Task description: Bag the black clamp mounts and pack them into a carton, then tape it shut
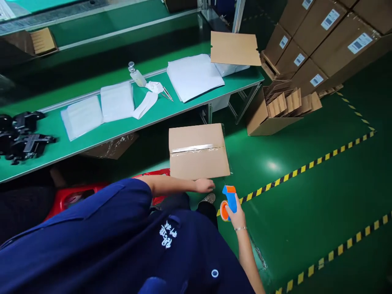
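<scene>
A brown cardboard box (198, 151) stands on the green floor in front of me, its top seam closed with clear tape. My left hand (204, 185) rests against the box's near bottom edge, fingers curled together; nothing shows in them. My right hand (235, 212) grips a blue and orange tape dispenser (229, 201) just right of the box's near corner, held a little off the box.
A green workbench (153, 112) behind the box carries white bags, a small bottle (136, 75), tweezers and black parts at left. An open carton of cardboard inserts (277, 110) and stacked labelled cartons (324, 36) stand right. A red crate (73, 196) sits under my left arm. Yellow-black tape lines cross the floor.
</scene>
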Available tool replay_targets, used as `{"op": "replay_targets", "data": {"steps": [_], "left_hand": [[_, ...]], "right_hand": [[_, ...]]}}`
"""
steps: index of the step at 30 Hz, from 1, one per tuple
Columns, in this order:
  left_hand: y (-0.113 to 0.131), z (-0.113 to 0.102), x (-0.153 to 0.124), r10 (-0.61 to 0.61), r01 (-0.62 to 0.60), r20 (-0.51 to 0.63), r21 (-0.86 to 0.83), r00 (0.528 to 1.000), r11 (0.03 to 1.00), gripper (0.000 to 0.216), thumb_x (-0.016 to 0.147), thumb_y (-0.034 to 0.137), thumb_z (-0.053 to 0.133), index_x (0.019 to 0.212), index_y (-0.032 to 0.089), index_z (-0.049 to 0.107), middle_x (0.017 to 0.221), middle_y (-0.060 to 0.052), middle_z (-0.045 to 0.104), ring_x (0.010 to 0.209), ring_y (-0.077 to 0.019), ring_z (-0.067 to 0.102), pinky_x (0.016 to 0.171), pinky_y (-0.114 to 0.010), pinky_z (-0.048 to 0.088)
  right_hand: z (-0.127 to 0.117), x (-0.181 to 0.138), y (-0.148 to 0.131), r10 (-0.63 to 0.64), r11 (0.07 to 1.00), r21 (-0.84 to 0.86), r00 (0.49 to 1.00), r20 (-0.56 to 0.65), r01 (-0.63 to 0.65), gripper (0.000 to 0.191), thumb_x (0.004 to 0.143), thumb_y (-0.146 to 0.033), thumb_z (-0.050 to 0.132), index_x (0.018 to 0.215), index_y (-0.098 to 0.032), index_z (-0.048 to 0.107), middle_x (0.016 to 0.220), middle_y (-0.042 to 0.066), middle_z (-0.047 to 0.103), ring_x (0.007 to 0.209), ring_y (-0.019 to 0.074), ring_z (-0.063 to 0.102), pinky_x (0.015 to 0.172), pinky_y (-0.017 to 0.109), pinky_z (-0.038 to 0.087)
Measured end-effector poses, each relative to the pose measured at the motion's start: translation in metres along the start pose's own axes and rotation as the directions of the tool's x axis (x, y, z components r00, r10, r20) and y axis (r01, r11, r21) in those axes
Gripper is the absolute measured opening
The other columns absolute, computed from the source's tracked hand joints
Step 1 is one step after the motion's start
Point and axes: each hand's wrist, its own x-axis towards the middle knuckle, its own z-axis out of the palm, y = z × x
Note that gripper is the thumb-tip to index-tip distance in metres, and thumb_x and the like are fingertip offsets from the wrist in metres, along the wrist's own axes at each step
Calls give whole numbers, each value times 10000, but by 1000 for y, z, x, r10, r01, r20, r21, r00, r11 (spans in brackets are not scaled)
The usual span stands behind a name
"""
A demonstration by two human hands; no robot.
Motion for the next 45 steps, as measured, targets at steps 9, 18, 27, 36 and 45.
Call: {"op": "replay_targets", "data": {"steps": [9,18,27,36,45], "left_hand": [[-30,-101,-51,12,21,85,-368,996,930,388,898,510,574,938,139,683,890,-68,719,794,-138,663,754,-272,533],[-144,-301,-48,-329,287,-166,-232,930,929,315,944,349,586,1180,141,592,1149,-86,629,972,-193,639,825,-390,563],[-206,-382,21,-427,438,-286,-28,858,898,340,940,371,586,1194,145,597,1192,-85,618,1028,-225,627,871,-417,550],[-225,-377,32,-399,429,-200,138,895,893,349,932,358,601,1208,144,589,1202,-87,613,1039,-229,626,873,-424,551],[-201,-357,23,-236,275,-161,306,958,911,353,942,421,568,1144,136,622,1174,-94,640,1059,-226,623,931,-441,511]], "right_hand": [[61,-36,-141,-467,866,-415,747,-472,279,653,868,-478,548,1456,-223,425,885,58,562,705,193,593,566,259,469],[114,-67,-297,-37,934,-356,979,-198,-37,709,865,-470,534,1518,-290,325,835,41,566,651,194,584,532,255,427],[108,-39,-364,28,957,-284,991,-132,-64,725,849,-467,534,1520,-300,317,810,34,585,672,213,614,552,270,456],[88,-18,-398,86,973,-208,993,-82,-102,767,817,-464,591,1519,-299,327,893,52,656,770,232,659,631,284,481],[97,-16,-393,95,933,-342,993,-67,-113,753,847,-478,576,1526,-292,311,877,55,633,750,222,643,608,264,465]]}}
